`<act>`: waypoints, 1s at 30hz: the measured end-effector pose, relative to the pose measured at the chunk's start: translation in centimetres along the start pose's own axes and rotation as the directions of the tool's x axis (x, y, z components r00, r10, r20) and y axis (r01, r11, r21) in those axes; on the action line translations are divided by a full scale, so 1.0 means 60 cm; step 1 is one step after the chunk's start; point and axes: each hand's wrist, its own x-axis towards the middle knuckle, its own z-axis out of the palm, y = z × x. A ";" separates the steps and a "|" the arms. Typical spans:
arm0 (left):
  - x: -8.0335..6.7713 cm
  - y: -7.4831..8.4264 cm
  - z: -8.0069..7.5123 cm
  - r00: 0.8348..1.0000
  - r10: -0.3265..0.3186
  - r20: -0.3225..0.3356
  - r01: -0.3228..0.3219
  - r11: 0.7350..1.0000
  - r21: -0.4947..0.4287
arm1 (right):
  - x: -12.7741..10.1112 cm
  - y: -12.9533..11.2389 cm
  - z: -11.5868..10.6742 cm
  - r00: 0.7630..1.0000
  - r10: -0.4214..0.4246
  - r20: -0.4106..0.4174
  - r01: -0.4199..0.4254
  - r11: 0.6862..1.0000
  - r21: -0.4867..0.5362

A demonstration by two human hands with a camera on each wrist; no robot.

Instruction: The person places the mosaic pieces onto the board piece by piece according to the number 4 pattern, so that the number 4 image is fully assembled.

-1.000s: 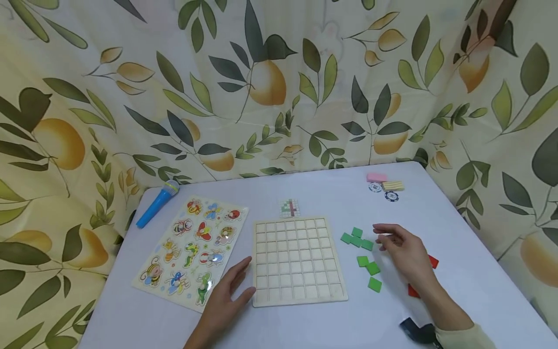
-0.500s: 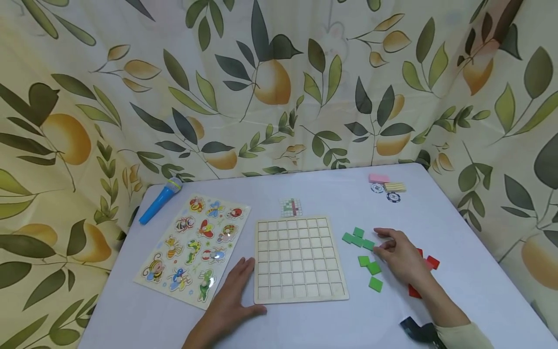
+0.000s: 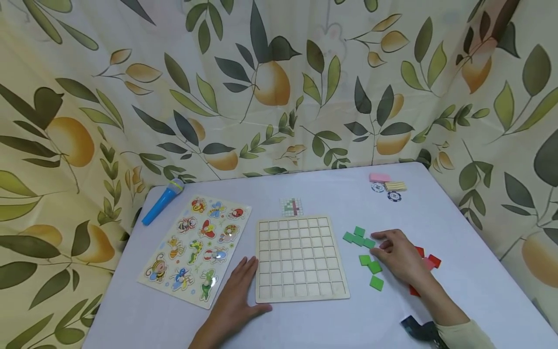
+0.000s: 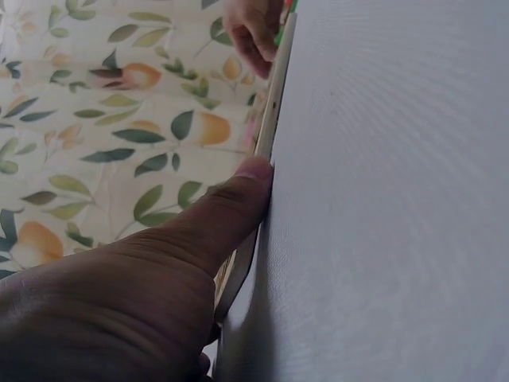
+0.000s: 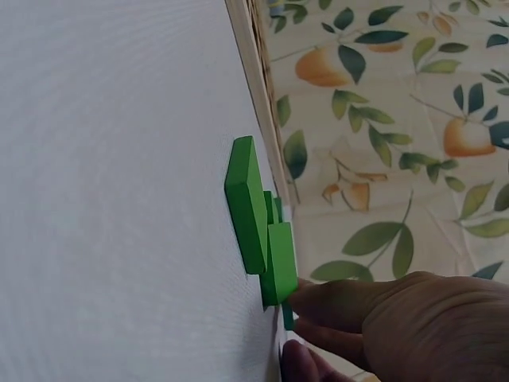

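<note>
- Square pale-wood grid board (image 3: 301,265): near the middle of the white cloth-covered surface (image 3: 322,325).
- Left hand (image 3: 235,293): at the board's near-left corner, thumb spread from the fingers, thumb by the near edge, fingers by the left.
- Right hand (image 3: 397,257): thumb and forefinger at the rightmost of four dark-green square tiles (image 3: 358,240); cannot tell whether they pinch it.
- Three lighter-green square tiles (image 3: 374,267): nearer the surface's near edge.
- Red square tiles (image 3: 434,261): towards the right edge, partly behind the right hand.
- Blue toy microphone (image 3: 162,202): far-left corner.
</note>
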 end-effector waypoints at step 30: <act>0.000 0.009 0.004 0.999 -0.016 -0.040 0.018 0.999 0.032 | -0.009 -0.081 -0.032 0.991 -0.131 0.029 0.131 0.991 -0.001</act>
